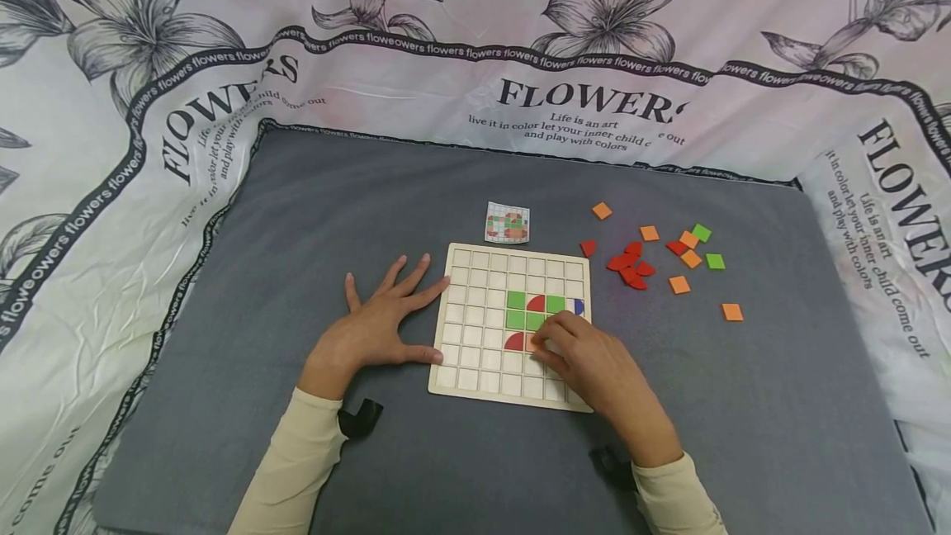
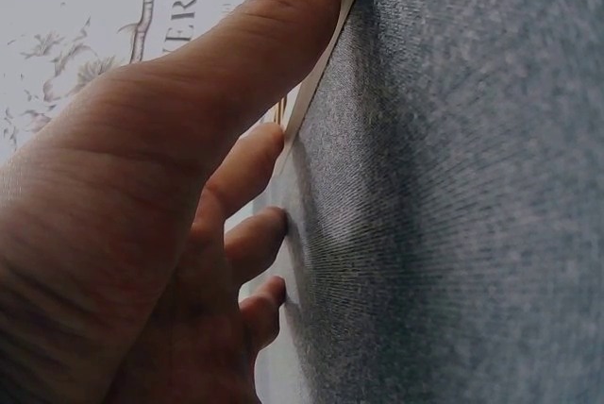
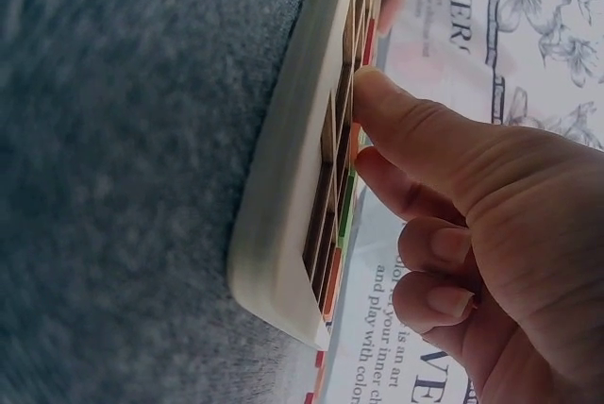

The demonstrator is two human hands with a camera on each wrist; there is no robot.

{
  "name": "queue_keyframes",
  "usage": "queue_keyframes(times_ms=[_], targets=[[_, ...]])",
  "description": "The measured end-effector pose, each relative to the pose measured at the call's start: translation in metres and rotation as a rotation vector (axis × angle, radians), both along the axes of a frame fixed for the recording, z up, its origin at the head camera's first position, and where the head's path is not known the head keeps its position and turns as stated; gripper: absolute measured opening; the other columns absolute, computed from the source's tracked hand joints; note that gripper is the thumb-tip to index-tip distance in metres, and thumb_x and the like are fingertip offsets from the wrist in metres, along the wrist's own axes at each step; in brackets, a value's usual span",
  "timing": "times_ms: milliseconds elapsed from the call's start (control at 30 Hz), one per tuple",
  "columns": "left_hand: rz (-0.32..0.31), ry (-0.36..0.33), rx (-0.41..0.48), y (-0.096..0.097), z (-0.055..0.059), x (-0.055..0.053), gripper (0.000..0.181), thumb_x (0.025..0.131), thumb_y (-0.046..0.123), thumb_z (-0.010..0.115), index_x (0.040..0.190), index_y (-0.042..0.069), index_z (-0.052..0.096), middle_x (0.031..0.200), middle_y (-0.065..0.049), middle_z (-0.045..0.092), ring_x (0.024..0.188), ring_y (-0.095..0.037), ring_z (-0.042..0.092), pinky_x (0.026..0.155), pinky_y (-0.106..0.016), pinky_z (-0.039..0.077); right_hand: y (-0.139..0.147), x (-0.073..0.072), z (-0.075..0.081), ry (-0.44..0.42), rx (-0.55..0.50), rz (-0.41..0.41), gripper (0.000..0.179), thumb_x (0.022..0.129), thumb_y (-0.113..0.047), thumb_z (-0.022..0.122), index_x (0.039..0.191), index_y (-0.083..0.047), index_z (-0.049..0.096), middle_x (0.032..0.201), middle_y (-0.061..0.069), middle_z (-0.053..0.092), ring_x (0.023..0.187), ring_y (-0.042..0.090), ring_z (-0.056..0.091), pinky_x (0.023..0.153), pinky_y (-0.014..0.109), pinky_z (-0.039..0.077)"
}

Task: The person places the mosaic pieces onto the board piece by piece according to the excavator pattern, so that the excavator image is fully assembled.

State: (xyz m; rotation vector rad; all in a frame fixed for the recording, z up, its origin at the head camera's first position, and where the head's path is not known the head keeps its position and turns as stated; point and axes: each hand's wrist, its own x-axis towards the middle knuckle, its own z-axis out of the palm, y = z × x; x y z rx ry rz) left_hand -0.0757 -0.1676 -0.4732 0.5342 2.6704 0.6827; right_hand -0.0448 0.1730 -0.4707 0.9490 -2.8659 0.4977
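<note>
A pale wooden grid board [image 1: 475, 357] lies on the grey table. On it sit green squares [image 1: 516, 320], red quarter-circle tiles [image 1: 514, 342] and a blue and white tile [image 1: 579, 306]. My right hand [image 1: 594, 366] is over the board's right part, thumb and index finger pinching an orange square tile [image 1: 530, 343] at a cell beside the lower red tile. In the right wrist view the other fingers of this hand [image 3: 472, 225] curl inward. My left hand [image 1: 375, 324] spreads its fingers on the left, with thumb and index fingertips at the board's left edge.
A small printed pattern card [image 1: 508, 223] lies just behind the board. To the right are scattered loose orange squares [image 1: 679, 285], red pieces [image 1: 618, 262] and green squares [image 1: 715, 262]. A flower-printed cloth [image 1: 416, 89] borders the grey table surface [image 1: 357, 180].
</note>
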Motion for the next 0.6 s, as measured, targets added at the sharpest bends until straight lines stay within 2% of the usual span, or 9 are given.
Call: queue_keyframes(times_ms=[267, 433, 600], targets=[[0.001, -0.005, 0.006, -0.001, -0.001, 0.0, 0.114, 0.074, 0.069, 0.087, 0.168, 0.037, 0.031, 0.179, 0.003, 0.009, 0.165, -0.032, -0.003, 0.108, -0.086, -0.017, 0.0, 0.0, 0.001, 0.004, 0.0, 0.0, 0.027, 0.083, -0.021, 0.094, 0.104, -0.016, 0.078, 0.106, -0.003, 0.069, 0.088, 0.012, 0.069, 0.064, 0.034, 0.06], [0.001, -0.005, 0.003, -0.001, -0.001, 0.0, 0.114, 0.074, 0.07, 0.086, 0.168, 0.037, 0.03, 0.179, 0.003, 0.008, 0.165, -0.032, -0.003, 0.109, -0.085, -0.017, 0.002, -0.002, 0.003, 0.023, -0.042, 0.018, 0.026, 0.082, -0.021, 0.094, 0.102, -0.017, 0.078, 0.104, -0.003, 0.07, 0.089, 0.011, 0.068, 0.066, 0.033, 0.06], [-0.002, -0.001, 0.003, -0.001, 0.0, 0.0, 0.114, 0.075, 0.069, 0.087, 0.168, 0.036, 0.03, 0.179, 0.002, 0.009, 0.165, -0.033, -0.003, 0.109, -0.086, -0.017, 0.01, -0.005, 0.009, 0.021, -0.09, -0.018, 0.026, 0.084, -0.026, 0.093, 0.102, -0.017, 0.076, 0.1, -0.005, 0.069, 0.085, 0.01, 0.066, 0.064, 0.032, 0.058]])
